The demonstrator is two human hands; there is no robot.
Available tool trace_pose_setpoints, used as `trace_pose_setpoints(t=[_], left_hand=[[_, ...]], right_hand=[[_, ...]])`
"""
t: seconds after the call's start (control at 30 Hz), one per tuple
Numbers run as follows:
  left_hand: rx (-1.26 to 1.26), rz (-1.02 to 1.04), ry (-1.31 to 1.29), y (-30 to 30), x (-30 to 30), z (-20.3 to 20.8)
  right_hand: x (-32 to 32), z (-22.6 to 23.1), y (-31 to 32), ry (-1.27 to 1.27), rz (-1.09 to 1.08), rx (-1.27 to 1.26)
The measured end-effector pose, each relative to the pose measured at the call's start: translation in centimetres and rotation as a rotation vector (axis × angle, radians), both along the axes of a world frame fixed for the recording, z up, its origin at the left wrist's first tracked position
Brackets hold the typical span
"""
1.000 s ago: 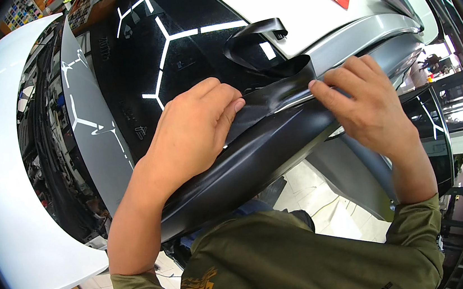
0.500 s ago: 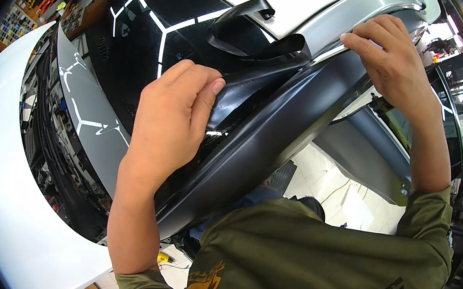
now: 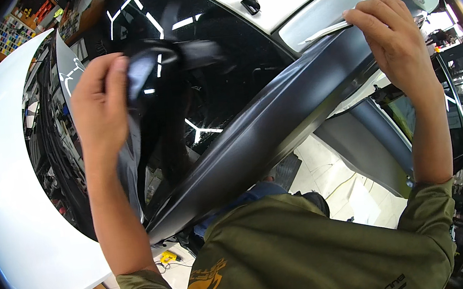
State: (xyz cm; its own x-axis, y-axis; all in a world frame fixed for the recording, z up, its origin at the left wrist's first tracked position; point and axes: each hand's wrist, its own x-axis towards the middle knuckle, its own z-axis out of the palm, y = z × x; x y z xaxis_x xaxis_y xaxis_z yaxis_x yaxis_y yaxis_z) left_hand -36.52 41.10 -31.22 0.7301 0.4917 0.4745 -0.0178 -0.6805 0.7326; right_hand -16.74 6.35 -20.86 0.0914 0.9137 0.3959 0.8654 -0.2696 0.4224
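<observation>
Dark pillar (image 3: 253, 136), long edge exposed; open room over the windshield (image 3: 251, 66).
Your left hand (image 3: 100, 99), raised at the windshield's left side: grip clamped on a blurred black strip (image 3: 144, 69). Your right hand (image 3: 392, 34), fingers curled at the pillar's upper end, beside the silver rail (image 3: 335, 6): grip, cannot tell. White panel (image 3: 16, 189) at left; tiled floor (image 3: 324, 171) below.

There are two sets of fingers (image 3: 362, 20), one windshield (image 3: 231, 88), one yellow tool (image 3: 168, 257).
</observation>
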Motion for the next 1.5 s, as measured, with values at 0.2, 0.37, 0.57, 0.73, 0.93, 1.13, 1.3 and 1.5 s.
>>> trace_pose_setpoints(t=[0.2,0.37,0.57,0.73,0.93,1.13,1.3,1.5], left_hand=[[0.48,0.25,0.207,10.8,-7.0,-2.0],[0.455,0.318,0.481,19.4,-11.5,-1.6],[-0.463,0.648,-0.083,29.8,-21.1,-5.4],[0.572,0.633,0.833,31.6,-30.8,-0.1],[-0.113,0.382,0.921,13.8,-40.3,-11.3],[-0.145,0.356,0.909,-1.5,-40.6,-14.9],[-0.008,0.676,0.664,5.6,-45.4,-20.8],[0.012,1.022,0.769,16.1,-48.1,-23.9]], right_hand=[[1.0,-1.4,2.4,0.308,-0.036,0.284],[2.3,-4.1,1.3,0.294,-0.069,0.32],[1.2,-5.5,6.8,0.326,-0.016,0.343],[1.6,-6.0,5.8,0.286,-0.12,0.329],[1.4,-6.4,6.1,0.326,-0.201,0.347],[1.8,-5.6,6.1,0.28,-0.249,0.276],[1.4,-5.8,8.3,0.386,-0.21,0.26],[-5.5,-5.7,16.0,0.399,0.064,0.063]])
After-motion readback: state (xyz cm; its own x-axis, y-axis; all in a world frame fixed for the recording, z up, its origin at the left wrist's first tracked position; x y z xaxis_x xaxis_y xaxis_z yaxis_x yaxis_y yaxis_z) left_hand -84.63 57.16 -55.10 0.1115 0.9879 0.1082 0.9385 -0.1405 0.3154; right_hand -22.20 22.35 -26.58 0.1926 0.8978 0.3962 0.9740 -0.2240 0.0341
